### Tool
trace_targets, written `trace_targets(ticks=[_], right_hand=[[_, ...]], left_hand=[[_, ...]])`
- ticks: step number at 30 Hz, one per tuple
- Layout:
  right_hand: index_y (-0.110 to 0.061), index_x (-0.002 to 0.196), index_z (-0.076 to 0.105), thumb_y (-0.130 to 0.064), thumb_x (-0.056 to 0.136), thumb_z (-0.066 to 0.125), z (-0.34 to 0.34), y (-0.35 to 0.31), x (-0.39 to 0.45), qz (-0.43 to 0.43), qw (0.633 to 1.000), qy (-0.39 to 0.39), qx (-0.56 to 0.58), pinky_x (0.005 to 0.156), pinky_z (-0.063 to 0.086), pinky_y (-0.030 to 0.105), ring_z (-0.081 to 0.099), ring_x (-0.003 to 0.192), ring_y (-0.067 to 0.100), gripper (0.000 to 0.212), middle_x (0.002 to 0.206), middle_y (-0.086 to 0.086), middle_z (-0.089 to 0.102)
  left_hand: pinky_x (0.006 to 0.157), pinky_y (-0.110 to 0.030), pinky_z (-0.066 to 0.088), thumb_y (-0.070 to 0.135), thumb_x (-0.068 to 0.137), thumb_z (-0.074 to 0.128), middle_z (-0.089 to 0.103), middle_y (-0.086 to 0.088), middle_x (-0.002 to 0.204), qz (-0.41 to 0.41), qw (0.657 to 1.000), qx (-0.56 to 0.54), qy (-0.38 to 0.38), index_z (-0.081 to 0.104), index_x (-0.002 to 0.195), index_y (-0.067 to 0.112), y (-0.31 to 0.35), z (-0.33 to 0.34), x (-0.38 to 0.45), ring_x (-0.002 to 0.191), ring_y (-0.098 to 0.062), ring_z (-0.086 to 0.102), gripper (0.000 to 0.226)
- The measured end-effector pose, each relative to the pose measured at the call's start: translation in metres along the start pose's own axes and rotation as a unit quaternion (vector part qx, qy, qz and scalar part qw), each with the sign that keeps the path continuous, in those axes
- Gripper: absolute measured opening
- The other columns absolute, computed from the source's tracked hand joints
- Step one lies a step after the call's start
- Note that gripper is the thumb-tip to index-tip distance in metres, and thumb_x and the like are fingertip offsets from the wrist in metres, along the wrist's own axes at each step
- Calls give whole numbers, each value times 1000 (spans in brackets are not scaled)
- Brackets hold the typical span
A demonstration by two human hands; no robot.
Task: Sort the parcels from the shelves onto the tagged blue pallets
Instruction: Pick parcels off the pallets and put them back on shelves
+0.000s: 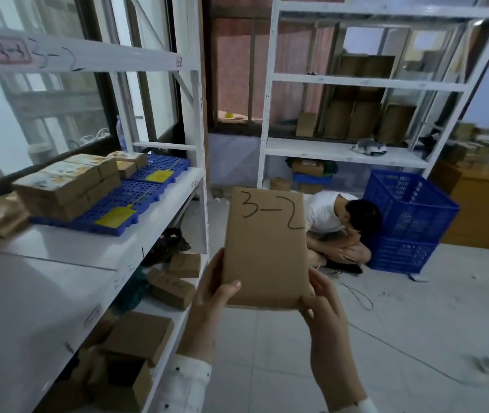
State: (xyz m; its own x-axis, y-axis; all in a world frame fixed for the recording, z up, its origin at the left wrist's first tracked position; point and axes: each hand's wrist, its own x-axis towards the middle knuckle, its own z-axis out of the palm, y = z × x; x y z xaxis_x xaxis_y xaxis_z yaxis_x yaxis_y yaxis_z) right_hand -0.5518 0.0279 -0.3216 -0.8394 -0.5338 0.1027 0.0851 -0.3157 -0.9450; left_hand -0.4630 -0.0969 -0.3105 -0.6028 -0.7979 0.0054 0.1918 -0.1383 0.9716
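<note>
Head camera looks down on a flat brown cardboard parcel (265, 248) marked "3-2" in black pen, held upright in mid-air beside the white metal shelving unit (154, 189). The left hand (213, 293) grips its lower left edge, thumb across the front face; the right hand (323, 302) clasps the lower right corner, so both hands are closed on it.

On the middle shelf lie perforated blue plastic pallets (136, 201), each with a yellow paper tag (115, 217) on a thin tie. Stacked brown cartons with pale printed tops (67, 186) already sit on the near pallet, and smaller ones (128, 162) on the far pallet, so part of the sorting looks done. The beam above carries a handwritten "3-2" (58, 56), which suggests this shelf is where the held parcel belongs.

Plenty appears left: loose plain cardboard boxes (174, 281) lie on the lower shelves, some open.

The parcel's kraft surface is matt and smooth with crisp edges; the pallets are rigid gridded plastic, the shelves glossy painted steel.
</note>
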Motion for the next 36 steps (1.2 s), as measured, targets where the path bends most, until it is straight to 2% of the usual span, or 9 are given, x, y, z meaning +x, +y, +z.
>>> trace_targets(ticks=[4, 10, 14, 17, 21, 27, 31, 33, 36], right_hand=[[-26, 112, 61, -24, 65, 58, 27, -1, 65, -9, 999, -21, -26, 80, 47, 29, 65, 100, 4, 47, 106, -15, 70], [-25, 110, 61, -17, 70, 48, 54, 10, 144, -14, 999, -21, -38, 80, 47, 30, 66, 99, 6, 43, 105, -13, 72], [-25, 113, 61, -17, 72, 48, 61, 25, 188, -7, 999, -9, -36, 84, 47, 31, 64, 105, 7, 43, 108, -12, 70], [-23, 117, 61, -17, 74, 49, 61, 36, 218, -3, 999, -6, -36, 84, 46, 30, 64, 108, 8, 45, 112, -10, 70], [-22, 116, 61, -18, 73, 50, 59, 48, 280, -6, 999, -16, -41, 84, 47, 30, 63, 108, 7, 45, 111, -15, 69], [-24, 118, 61, -33, 67, 60, 65, 58, 392, -3, 996, -67, -52, 90, 49, 35, 63, 109, 12, 52, 113, -8, 69], [-26, 118, 61, -25, 76, 54, 75, 60, 468, 10, 991, -121, -58, 90, 50, 34, 63, 111, 12, 43, 115, -9, 68], [-27, 119, 61, -26, 79, 54, 82, 65, 501, 6, 988, -142, -58, 89, 49, 32, 62, 111, 9, 41, 115, -12, 68], [-24, 120, 61, -16, 92, 53, 93, 78, 540, 19, 986, -158, -42, 87, 48, 27, 60, 111, 5, 30, 114, -14, 67]], left_hand=[[66, -8, 49, 37, 52, 64, 68, 17, 100, 39, 998, 11, -51, 54, 106, 47, 21, -11, 70, 88, 6, 63, 57], [63, -5, 48, 45, 45, 61, 64, 12, 107, 63, 995, 2, -83, 54, 112, 41, 31, -11, 153, 84, 9, 64, 68], [64, -4, 48, 36, 52, 61, 62, 12, 109, 50, 994, -7, -94, 51, 115, 39, 20, -7, 205, 92, 2, 59, 64], [66, -5, 48, 46, 43, 58, 62, 9, 110, 41, 996, -7, -74, 53, 110, 40, 12, 0, 240, 96, 0, 58, 67], [62, -5, 47, 31, 55, 59, 63, 11, 106, 37, 997, -11, -69, 53, 110, 39, 1, 17, 295, 91, -1, 60, 57], [83, -24, 48, 20, 69, 61, 72, 11, 103, 26, 999, -31, -17, 61, 109, 34, -8, 40, 395, 97, -6, 66, 42], [55, -12, 49, 4, 84, 54, 73, 16, 82, 43, 998, -15, 32, 59, 98, 35, -2, 49, 456, 72, 3, 67, 34], [60, -15, 50, 9, 75, 59, 73, 18, 82, 39, 998, -11, 52, 59, 99, 34, -4, 52, 480, 75, 2, 68, 35], [80, -27, 52, 16, 62, 61, 72, 10, 103, 21, 997, -22, 78, 60, 105, 32, -11, 51, 503, 92, -5, 67, 45]])
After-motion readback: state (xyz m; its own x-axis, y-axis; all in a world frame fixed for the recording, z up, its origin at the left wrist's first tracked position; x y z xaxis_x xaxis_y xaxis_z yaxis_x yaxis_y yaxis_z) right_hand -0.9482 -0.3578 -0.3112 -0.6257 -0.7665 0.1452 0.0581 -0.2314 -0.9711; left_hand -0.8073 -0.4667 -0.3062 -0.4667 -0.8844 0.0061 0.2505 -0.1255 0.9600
